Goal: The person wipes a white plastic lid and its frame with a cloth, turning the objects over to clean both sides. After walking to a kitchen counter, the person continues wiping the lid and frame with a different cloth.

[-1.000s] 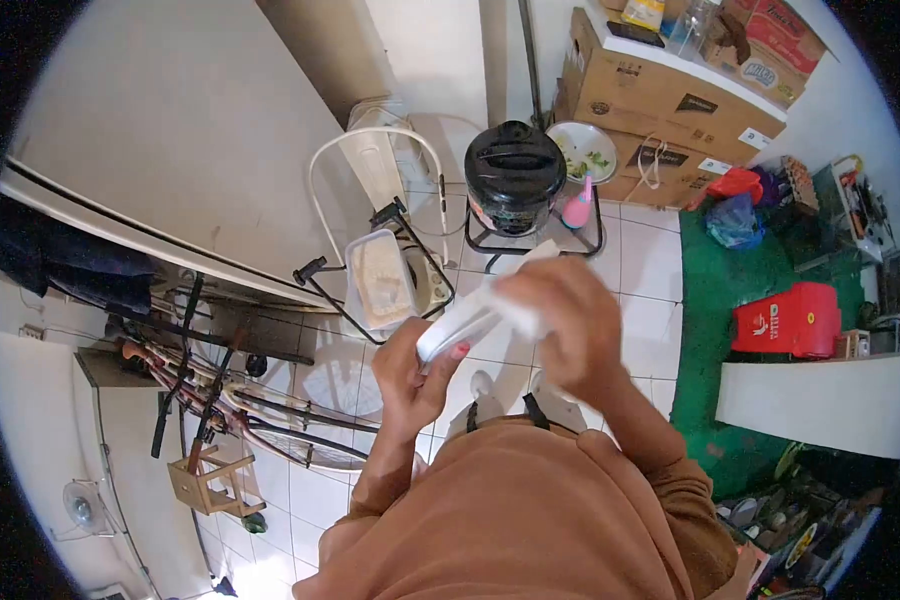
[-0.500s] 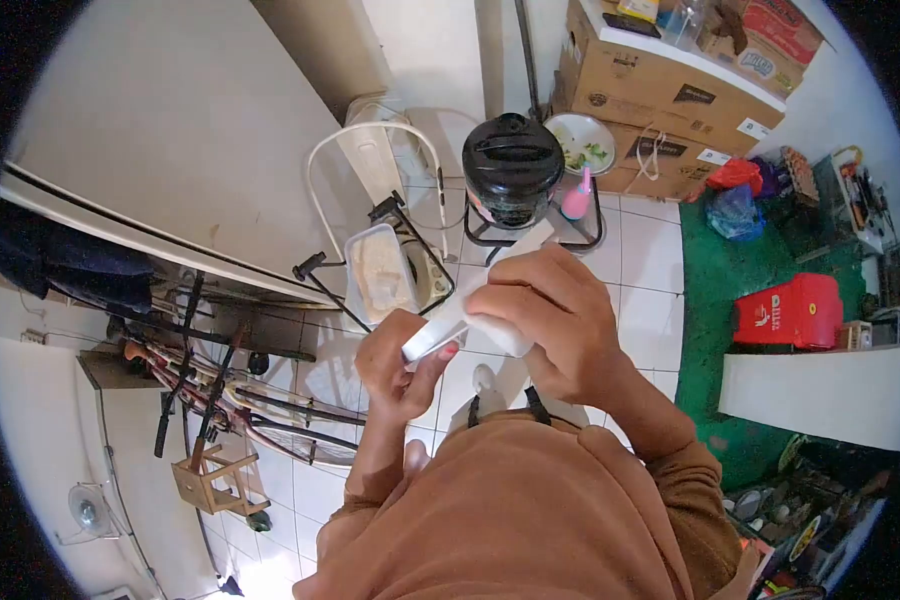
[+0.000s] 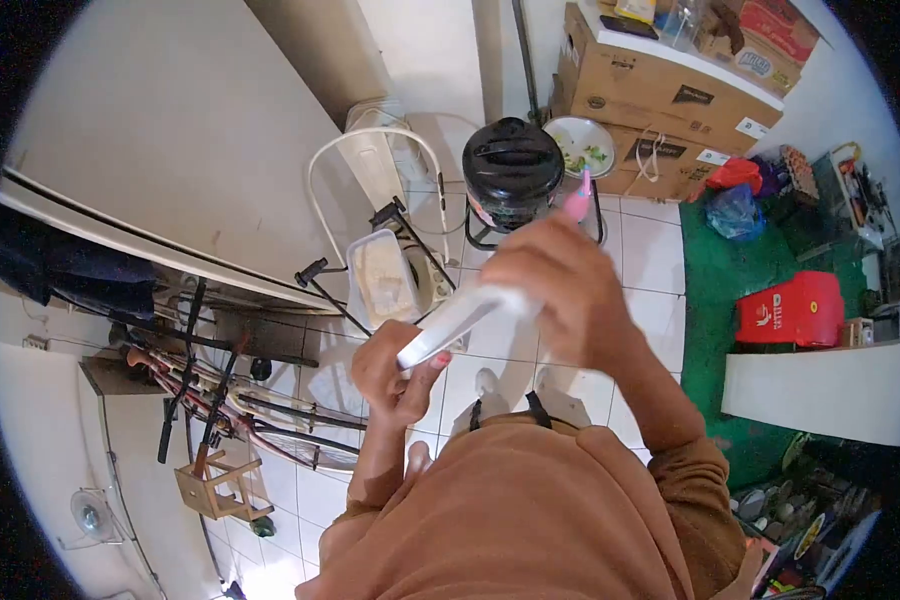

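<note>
My left hand [image 3: 392, 375] is closed around the lower end of a long, flat white strip [image 3: 440, 335], its thumb pressed along the side. The strip slants up to the right, toward my right hand [image 3: 560, 290], which is smeared by motion. The fingers of that hand curl over a white wad [image 3: 511, 299], like cloth or tissue, at the strip's upper end. Blur hides where wad and strip part. Beyond my left hand, a plastic tub [image 3: 380, 275] holds something pale and grainy.
A black-lidded pot [image 3: 513, 165] sits on a black metal stand, with a pink bottle [image 3: 577, 203] and a white bowl of green scraps [image 3: 582, 143] beside it. Cardboard boxes [image 3: 660, 100] are stacked behind. Bicycles [image 3: 270, 415] and a wooden stool [image 3: 215, 487] stand left, a red bin [image 3: 790, 310] right.
My right hand has shifted slightly and is now blurred. The strip's far end, which stuck out past that hand before, no longer shows. My left hand has hardly moved.
</note>
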Motion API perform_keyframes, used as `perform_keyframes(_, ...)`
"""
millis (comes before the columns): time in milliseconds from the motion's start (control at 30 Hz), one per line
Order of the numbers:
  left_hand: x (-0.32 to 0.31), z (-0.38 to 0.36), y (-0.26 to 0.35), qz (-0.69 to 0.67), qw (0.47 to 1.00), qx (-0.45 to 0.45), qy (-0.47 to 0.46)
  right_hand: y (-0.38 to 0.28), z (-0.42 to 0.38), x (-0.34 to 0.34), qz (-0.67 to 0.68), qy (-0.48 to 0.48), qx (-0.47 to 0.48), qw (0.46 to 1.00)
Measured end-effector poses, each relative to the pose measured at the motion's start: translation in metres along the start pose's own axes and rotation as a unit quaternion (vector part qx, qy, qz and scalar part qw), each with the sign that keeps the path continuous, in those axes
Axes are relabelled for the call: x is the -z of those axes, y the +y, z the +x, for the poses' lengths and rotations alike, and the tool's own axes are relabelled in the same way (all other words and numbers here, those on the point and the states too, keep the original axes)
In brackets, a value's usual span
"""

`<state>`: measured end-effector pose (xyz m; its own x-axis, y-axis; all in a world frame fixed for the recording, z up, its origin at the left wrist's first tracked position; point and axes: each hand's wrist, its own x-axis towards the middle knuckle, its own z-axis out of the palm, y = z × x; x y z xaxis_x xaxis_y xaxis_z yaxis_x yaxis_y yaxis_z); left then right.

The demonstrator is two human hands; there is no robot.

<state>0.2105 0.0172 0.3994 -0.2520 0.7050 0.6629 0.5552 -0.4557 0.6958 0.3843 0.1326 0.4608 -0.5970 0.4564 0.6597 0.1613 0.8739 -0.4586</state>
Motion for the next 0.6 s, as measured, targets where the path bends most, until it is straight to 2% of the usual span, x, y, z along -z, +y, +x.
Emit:
perform_keyframes(67,0.005,-0.005,0.0,-0.01,0.998,0.037,0.041,0.023,-0.008,0.002,-0.027,0.005,-0.02,0.999)
perform_keyframes(133,0.004,-0.009,0.0,0.001,0.999,0.04,0.033,0.029,-0.011,0.005,-0.037,0.021,-0.081,0.996)
perform_keyframes(200,-0.004,-0.013,-0.005,-0.043,0.994,0.072,0.072,0.011,-0.008,-0.001,-0.031,0.032,-0.072,0.996)
perform_keyframes(267,-0.008,-0.01,-0.005,-0.041,0.995,0.072,0.053,-0.019,-0.001,-0.005,-0.003,-0.008,0.019,1.0)
perform_keyframes(300,-0.009,-0.008,-0.005,-0.04,0.996,0.068,0.036,-0.025,-0.002,-0.01,-0.023,0.006,0.019,1.0)
perform_keyframes(400,-0.002,-0.008,-0.007,0.006,0.999,0.023,0.024,0.008,-0.003,-0.004,0.006,0.02,0.011,1.0)
perform_keyframes(467,0.002,-0.011,-0.004,-0.018,0.998,0.037,0.048,0.031,-0.011,0.0,-0.012,0.013,-0.019,1.0)
perform_keyframes(533,0.001,-0.014,-0.003,-0.043,0.995,0.054,0.071,0.037,-0.015,0.003,-0.008,0.022,-0.115,0.993)
perform_keyframes(600,-0.004,-0.014,-0.005,-0.045,0.994,0.083,0.05,0.02,-0.012,-0.004,-0.001,0.045,-0.101,0.994)
